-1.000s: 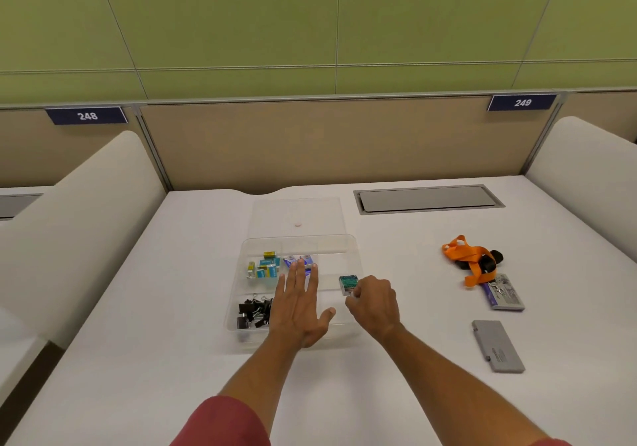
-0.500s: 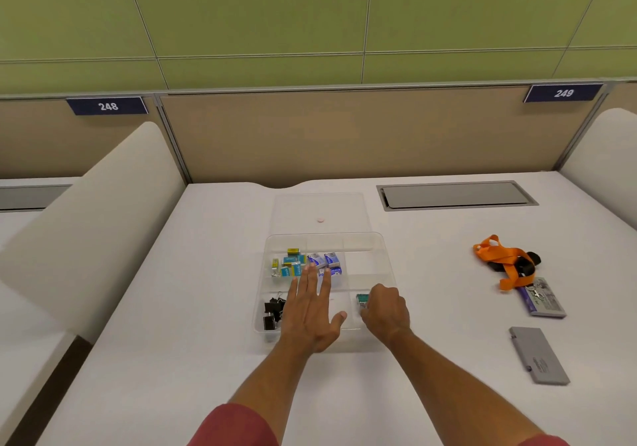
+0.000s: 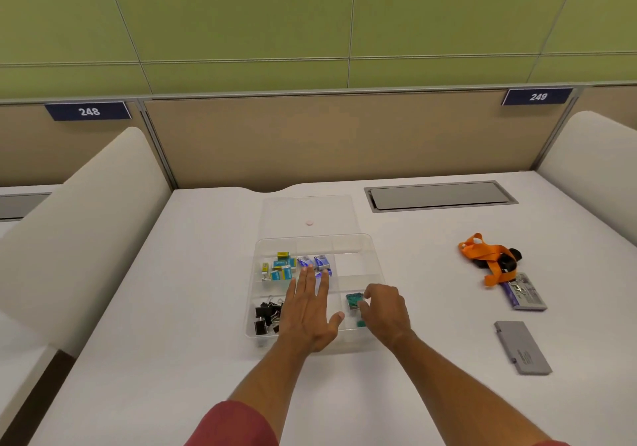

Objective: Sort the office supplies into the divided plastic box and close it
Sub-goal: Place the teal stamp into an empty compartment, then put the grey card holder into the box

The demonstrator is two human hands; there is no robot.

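since a second ago my right hand [image 3: 384, 311] has slid from beside the green box [image 3: 354, 300] to curl over its near side, and my view has shifted so the divided plastic box [image 3: 374, 259] sits nearer the middle. my left hand [image 3: 309, 311] has barely moved: flat, fingers spread, holding nothing, palm over the centre of the divided plastic box.

my right fingers are bent around the green box in the near right compartment. i can't tell whether i'm pinching it or have just let go. a smaller green bit [image 3: 361, 323] lies just nearer me.

in the far left compartment sit the teal and yellow staple boxes [image 3: 283, 266], with blue-white ones [image 3: 322, 262] just right of them. the black binder clips [image 3: 267, 313] are in the near left compartment.

these little cartons should be light and stiff, so a thumb-and-finger pinch across the short sides should do. the clear lid [image 3: 308, 211] lies flat just beyond the divided plastic box. it looks thin, slick and a bit flexy, so i'd lift it by two opposite edges.
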